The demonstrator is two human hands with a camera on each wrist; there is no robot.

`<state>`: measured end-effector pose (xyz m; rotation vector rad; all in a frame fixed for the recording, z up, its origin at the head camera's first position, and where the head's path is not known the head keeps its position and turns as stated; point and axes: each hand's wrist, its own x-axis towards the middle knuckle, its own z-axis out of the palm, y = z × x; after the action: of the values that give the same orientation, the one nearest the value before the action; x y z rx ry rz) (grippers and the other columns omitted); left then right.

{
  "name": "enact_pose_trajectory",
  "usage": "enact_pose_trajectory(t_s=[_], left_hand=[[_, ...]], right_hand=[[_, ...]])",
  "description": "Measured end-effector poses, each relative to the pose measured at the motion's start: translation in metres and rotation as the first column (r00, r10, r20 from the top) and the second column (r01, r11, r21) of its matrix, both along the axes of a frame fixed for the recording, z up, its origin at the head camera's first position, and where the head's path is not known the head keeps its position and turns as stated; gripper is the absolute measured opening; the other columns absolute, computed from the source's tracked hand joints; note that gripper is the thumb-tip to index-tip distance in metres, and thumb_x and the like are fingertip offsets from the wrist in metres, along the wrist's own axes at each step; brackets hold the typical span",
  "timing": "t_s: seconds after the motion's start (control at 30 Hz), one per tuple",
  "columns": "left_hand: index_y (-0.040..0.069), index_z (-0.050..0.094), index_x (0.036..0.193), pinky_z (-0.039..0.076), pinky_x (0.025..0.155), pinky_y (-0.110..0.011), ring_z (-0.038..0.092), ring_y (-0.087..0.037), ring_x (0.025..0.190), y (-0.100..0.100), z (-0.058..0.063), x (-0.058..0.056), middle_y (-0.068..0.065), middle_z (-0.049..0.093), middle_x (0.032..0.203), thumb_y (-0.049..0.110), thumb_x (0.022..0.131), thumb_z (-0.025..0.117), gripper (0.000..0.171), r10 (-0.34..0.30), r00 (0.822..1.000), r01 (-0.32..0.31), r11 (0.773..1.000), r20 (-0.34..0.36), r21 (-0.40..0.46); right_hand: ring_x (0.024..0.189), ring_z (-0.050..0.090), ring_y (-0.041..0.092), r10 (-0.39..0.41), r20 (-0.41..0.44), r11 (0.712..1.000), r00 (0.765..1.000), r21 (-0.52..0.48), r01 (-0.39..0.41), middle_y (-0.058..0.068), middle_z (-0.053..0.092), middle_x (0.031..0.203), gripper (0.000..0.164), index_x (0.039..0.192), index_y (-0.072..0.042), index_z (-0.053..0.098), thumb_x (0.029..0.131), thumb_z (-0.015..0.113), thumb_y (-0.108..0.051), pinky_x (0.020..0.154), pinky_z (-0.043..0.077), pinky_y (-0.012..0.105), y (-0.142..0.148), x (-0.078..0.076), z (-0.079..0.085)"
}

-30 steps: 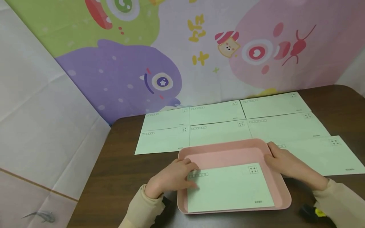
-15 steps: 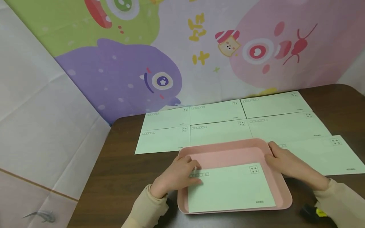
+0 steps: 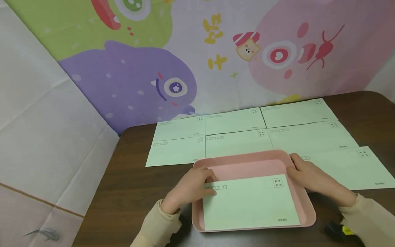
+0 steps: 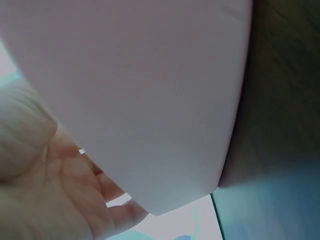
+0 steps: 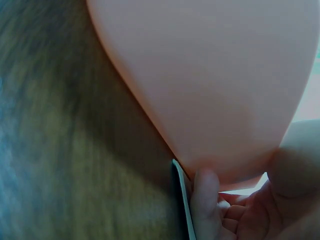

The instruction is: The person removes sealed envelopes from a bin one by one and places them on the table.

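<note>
A pale envelope (image 3: 247, 206), printed with postcode squares and a stamp box, lies slightly askew in a pink tray (image 3: 240, 163). My left hand (image 3: 189, 185) reaches over the tray's left rim and pinches the envelope near its upper left corner, thumb on the printed face and fingers curled past the top edge. At the tray's right rim, my right hand (image 3: 308, 175) grips the side, thumb inside. The left wrist view shows the tray's outer wall (image 4: 155, 100) hiding the left fingertips. In the right wrist view, fingers (image 5: 205, 200) press under the tray's corner.
Several matching envelopes (image 3: 234, 121) lie in rows behind the tray, and one more (image 3: 345, 171) spreads to its right on the dark wooden table (image 3: 123, 192). A black object with a yellow label (image 3: 336, 230) sits by the right sleeve. A cartoon-printed cloth (image 3: 139, 85) hangs behind.
My left hand has shifted slightly right and closed on the envelope's corner. The envelope's upper right side has moved a little up and right. My right hand has stayed on the rim.
</note>
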<state>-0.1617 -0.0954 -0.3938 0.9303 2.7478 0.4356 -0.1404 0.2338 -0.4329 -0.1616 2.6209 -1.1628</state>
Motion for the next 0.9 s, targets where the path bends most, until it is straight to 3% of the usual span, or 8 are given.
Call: enact_pose_trajectory(t_s=[0.17, 0.33, 0.53, 0.9], left_hand=[[0.019, 0.058, 0.078, 0.042, 0.061, -0.019, 0.048, -0.004, 0.065, -0.0008, 0.0021, -0.0008, 0.011, 0.053, 0.073, 0.019, 0.072, 0.076, 0.019, 0.036, 0.998, -0.041, 0.996, 0.052, 0.082], [0.019, 0.058, 0.083, 0.045, 0.065, -0.019, 0.054, -0.003, 0.071, -0.0017, 0.0025, -0.0012, 0.010, 0.059, 0.078, 0.014, 0.076, 0.073, 0.017, 0.039, 0.995, -0.054, 0.986, 0.097, 0.158], [0.017, 0.059, 0.093, 0.047, 0.068, -0.019, 0.058, -0.004, 0.078, -0.0019, 0.0050, 0.0007, 0.007, 0.063, 0.085, 0.014, 0.078, 0.070, 0.019, 0.039, 0.996, -0.054, 0.982, 0.083, 0.179], [0.020, 0.058, 0.088, 0.047, 0.070, -0.022, 0.059, -0.007, 0.081, -0.0023, 0.0049, -0.0004, 0.011, 0.061, 0.086, 0.016, 0.080, 0.069, 0.014, 0.044, 0.998, -0.055, 0.976, 0.055, 0.209]], right_hand=[[0.067, 0.056, 0.015, -0.003, 0.009, 1.000, 1.000, -0.004, 0.003, 0.014, 0.055, 0.090, 0.038, 0.116, 0.008, 0.032, 0.097, 0.034, -0.025, 0.053, 0.047, 0.029, -0.0003, 0.0005, -0.0002], [0.065, 0.055, 0.015, -0.006, 0.009, 1.000, 1.000, -0.005, 0.006, 0.013, 0.054, 0.087, 0.037, 0.116, 0.007, 0.032, 0.097, 0.034, -0.024, 0.052, 0.047, 0.029, -0.0008, 0.0009, -0.0001], [0.064, 0.054, 0.015, -0.010, 0.006, 1.000, 1.000, 0.004, 0.010, 0.013, 0.053, 0.086, 0.037, 0.116, 0.007, 0.032, 0.097, 0.034, -0.024, 0.051, 0.046, 0.030, -0.0017, 0.0009, 0.0008], [0.067, 0.053, 0.016, -0.014, -0.006, 1.000, 1.000, 0.013, 0.014, 0.015, 0.053, 0.089, 0.035, 0.116, 0.007, 0.032, 0.097, 0.035, -0.022, 0.053, 0.045, 0.029, -0.0019, 0.0011, -0.0005]])
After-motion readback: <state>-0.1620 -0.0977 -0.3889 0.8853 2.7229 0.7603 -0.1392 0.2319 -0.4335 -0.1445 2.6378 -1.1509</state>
